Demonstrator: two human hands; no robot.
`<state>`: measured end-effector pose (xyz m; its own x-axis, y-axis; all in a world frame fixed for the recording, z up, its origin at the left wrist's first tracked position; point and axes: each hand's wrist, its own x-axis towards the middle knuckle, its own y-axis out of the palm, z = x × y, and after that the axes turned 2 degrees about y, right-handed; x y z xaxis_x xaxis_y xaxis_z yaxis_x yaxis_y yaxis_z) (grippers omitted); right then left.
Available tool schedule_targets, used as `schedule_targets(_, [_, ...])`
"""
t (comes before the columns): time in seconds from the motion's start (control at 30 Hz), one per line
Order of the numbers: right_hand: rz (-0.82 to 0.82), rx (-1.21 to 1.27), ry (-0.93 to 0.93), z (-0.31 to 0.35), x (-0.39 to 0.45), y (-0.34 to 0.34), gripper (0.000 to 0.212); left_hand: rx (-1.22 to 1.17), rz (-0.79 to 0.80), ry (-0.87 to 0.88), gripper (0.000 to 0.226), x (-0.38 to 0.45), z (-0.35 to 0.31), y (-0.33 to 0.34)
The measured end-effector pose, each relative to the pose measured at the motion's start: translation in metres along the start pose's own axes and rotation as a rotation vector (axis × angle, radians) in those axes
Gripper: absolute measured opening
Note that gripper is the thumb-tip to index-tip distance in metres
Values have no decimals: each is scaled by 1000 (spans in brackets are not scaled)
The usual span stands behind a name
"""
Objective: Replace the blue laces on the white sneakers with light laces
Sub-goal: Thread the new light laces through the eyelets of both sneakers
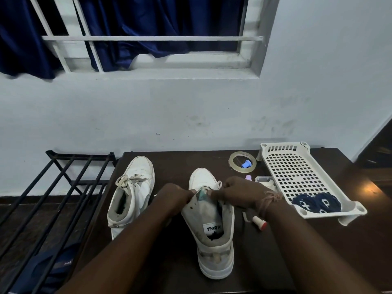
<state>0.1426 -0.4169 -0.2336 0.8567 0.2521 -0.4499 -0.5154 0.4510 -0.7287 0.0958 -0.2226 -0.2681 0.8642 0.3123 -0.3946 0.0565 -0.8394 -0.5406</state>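
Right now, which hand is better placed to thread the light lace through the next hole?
Probably the right hand: it pinches the light lace beside the sneaker tongue. The left hand grips the opposite flap, steadying it.

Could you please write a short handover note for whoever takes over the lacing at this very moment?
Left hand and right hand each pinch the lace area at the right sneaker's tongue.
Left sneaker already carries a light lace.
Blue laces lie coiled in the white tray.
Left to do: finish threading the right sneaker; how far its lace has got is hidden by the hands.
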Motion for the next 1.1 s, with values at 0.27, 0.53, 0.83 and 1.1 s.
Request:
schedule_targets(0.27, [23,-83,107,2,-2,1,29,-395,23,-151,26,7,1,5])
schedule_targets(0.53, [-82,143,96,-6,4,-10,54,-576,-95,-15,12,6,0,6])
schedule_targets(0.83, [-638,715,-251,-1,-15,-47,23,-1021,-233,339,15,-10,-50,-33])
schedule_targets(1.1, [-579,835,-476,24,-38,-59,14,-998,-201,429,17,-25,-66,-63])
